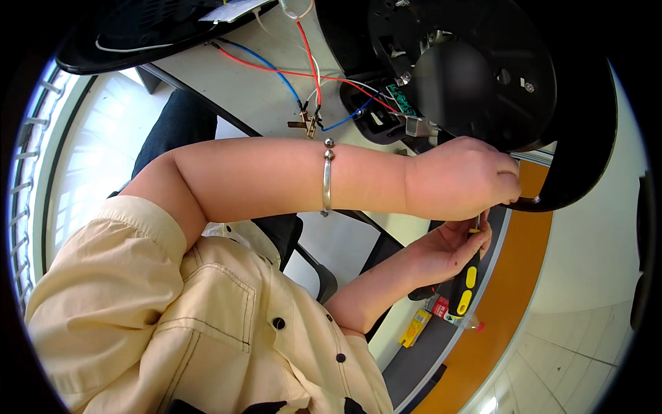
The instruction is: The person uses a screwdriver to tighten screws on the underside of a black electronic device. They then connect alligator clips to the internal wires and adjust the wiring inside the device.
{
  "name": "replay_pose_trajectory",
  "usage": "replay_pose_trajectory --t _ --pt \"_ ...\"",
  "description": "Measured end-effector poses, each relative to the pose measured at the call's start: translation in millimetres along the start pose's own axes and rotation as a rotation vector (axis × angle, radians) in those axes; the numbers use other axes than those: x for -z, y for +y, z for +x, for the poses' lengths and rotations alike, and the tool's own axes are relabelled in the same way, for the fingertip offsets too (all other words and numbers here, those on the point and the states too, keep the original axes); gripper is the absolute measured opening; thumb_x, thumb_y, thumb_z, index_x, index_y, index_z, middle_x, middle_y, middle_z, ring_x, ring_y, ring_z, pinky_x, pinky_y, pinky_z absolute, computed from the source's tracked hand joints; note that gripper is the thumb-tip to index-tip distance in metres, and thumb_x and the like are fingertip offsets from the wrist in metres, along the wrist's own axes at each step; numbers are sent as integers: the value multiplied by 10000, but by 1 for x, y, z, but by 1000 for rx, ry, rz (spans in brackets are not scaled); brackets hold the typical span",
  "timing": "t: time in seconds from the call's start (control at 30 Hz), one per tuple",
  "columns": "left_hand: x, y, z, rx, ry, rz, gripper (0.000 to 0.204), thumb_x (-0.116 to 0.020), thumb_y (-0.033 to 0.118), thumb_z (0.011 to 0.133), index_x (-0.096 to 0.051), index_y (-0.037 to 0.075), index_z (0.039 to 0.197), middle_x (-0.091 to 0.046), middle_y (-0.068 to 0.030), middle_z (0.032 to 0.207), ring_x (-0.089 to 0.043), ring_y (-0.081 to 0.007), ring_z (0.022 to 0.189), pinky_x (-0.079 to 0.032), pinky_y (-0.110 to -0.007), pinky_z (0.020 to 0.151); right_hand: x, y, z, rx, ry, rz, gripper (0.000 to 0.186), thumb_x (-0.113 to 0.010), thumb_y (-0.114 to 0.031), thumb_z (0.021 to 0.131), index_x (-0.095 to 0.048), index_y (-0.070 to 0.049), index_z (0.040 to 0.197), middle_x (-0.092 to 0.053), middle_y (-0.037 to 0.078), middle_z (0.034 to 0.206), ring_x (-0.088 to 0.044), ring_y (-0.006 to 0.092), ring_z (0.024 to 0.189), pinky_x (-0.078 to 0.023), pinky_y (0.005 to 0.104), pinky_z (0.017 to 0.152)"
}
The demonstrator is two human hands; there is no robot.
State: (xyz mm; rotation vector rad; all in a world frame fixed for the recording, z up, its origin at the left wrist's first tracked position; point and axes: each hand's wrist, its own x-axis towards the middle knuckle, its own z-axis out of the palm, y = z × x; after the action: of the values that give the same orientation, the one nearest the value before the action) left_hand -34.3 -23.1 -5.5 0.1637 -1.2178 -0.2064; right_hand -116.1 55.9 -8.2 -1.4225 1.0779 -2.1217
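Screwdriver [465,291], one: black handle, yellow inserts, tilted, below the left hand [469,174]. Right hand [452,252] has fingers closed round it. Left fingers curled at black shell's [583,172] edge; can't tell what they hold. One bottle [442,308], one yellow box [415,328] near handle. Pale floor [572,352] stretches off right.

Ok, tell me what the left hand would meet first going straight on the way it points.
The left hand would most likely meet the black curved shell first; depth is unclear, so it may already be touching it.
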Motion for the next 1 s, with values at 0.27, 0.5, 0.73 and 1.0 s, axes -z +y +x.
replay_pose_trajectory --t 0.27,0.5,0.73,1.0 --pt "6 2 0 -214 -94 272 246 -644 160 594 -578 36 796 -501 -36 734 -550 -163 610 -444 -258 433 5 2 -2 64 -16 -41 206 -484 -226 915 -474 -30 981 -551 75 1005 -541 111 889 -403 214 758" --pt "-2 -6 -3 -355 -44 339 298 -623 154 571 -602 -31 804 -484 -53 727 -519 -150 590 -436 -237 434 -2 0 -1 111 51 -82 221 -492 -204 910 -508 7 973 -564 91 963 -551 136 879 -419 240 767" --pt "0 -3 -5 -291 -52 312 299 -623 145 554 -599 -22 801 -506 -58 762 -528 -153 595 -445 -239 444 6 0 -1 108 -9 -77 160 -461 -180 932 -511 -42 998 -565 61 983 -550 122 938 -423 252 824" --pt "5 -5 -5 -212 -80 221 265 -627 149 566 -585 -1 781 -529 -59 783 -553 -172 612 -474 -262 483 -6 -4 -4 131 13 -143 210 -470 -186 928 -517 6 1000 -579 103 981 -570 158 912 -451 251 798"
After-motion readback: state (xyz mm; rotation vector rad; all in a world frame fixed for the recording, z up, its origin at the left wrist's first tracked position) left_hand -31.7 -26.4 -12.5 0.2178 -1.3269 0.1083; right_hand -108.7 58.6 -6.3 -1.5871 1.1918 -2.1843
